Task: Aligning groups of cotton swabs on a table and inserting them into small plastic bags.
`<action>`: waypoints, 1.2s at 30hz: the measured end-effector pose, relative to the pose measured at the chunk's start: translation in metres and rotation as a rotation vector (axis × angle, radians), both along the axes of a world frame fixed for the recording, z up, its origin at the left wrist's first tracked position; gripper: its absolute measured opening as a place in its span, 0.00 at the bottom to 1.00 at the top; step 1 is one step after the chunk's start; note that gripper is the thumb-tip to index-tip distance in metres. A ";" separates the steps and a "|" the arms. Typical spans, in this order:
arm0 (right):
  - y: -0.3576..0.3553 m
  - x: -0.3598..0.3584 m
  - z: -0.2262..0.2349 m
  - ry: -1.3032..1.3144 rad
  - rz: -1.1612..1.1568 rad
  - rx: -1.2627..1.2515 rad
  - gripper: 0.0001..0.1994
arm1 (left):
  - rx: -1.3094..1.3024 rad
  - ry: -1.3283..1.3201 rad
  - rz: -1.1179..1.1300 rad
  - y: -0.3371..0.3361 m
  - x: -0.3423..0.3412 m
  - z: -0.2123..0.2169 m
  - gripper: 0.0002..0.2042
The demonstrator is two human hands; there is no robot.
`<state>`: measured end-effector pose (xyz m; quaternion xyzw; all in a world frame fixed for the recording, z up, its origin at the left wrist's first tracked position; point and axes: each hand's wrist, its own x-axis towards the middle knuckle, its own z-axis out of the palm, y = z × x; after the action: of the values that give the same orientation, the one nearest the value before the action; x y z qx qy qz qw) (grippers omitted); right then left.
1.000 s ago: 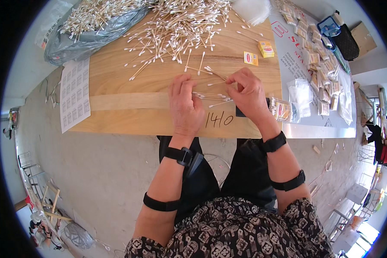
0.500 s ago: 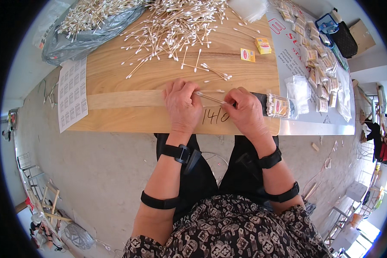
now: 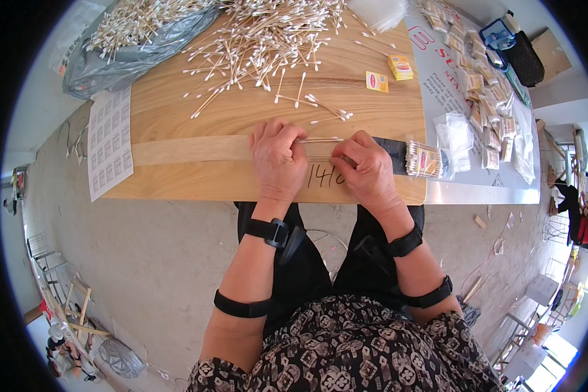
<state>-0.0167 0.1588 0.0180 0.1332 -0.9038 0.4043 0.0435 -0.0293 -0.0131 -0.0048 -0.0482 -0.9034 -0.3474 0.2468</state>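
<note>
cotton swabs [image 3: 321,140] crosswise between left hand [image 3: 278,153] and right hand [image 3: 364,163]

the swabs bridge the gap between the hands, just above the worktop [image 3: 183,184], their long axis running left to right, roughly along its near edge. the left hand is nearly closed, fingers curled, and seems to grip the left ends between thumb and forefinger. the right hand is pinched, thumb against fingertips, apparently on the lower sticks (its fingertips partly hide the contact). the upper swabs end in free white tips just short of the right hand, so that hand is the nearer to them.

just beyond the gap is a small loose cluster [image 3: 330,110]; farther beyond, the big heap [image 3: 268,49]. right of the right hand come a dark strip [image 3: 392,155] and, touching it, a swab pack [image 3: 424,161].
</note>
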 end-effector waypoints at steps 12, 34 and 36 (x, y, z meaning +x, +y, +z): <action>0.002 -0.031 -0.004 0.009 -0.163 -0.096 0.10 | 0.041 -0.054 -0.082 0.000 0.000 -0.001 0.06; 0.008 -0.074 -0.027 0.153 -0.169 0.034 0.04 | 0.047 -0.038 -0.065 0.003 -0.001 0.000 0.07; 0.008 -0.074 -0.027 0.135 -0.179 -0.003 0.04 | 0.047 -0.031 -0.064 0.003 -0.001 -0.001 0.07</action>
<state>-0.0904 0.1671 -0.0094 0.0788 -0.9066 0.3901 0.1404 -0.0307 -0.0104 -0.0059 -0.0661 -0.8967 -0.3769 0.2224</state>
